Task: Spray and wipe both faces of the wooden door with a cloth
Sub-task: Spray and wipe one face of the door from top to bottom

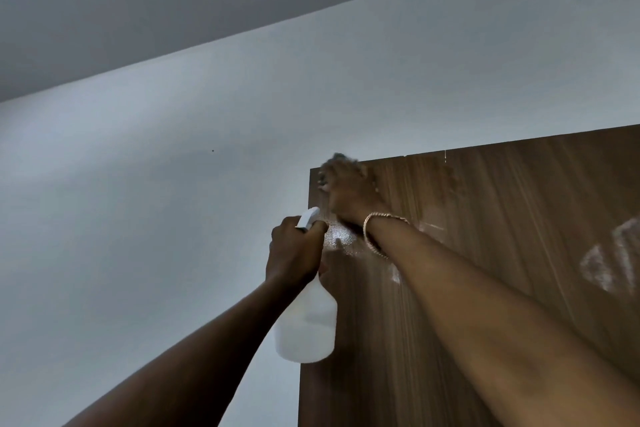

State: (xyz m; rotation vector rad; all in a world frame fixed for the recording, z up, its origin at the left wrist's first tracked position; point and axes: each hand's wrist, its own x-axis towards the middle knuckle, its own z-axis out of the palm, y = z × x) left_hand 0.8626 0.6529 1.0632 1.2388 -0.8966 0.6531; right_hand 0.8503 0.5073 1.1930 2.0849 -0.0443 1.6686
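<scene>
Door (485,218): cloth (341,159) and bottle (308,326) in hands (294,250) (349,194)

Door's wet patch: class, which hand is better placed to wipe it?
Likely right hand: it holds the cloth on the door just above the wet patch; left hand grips the spray bottle.

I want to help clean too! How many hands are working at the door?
2. The left hand grips the white spray bottle beside the door's edge. The right hand holds a blurred cloth against the wooden door at its top corner.
</scene>
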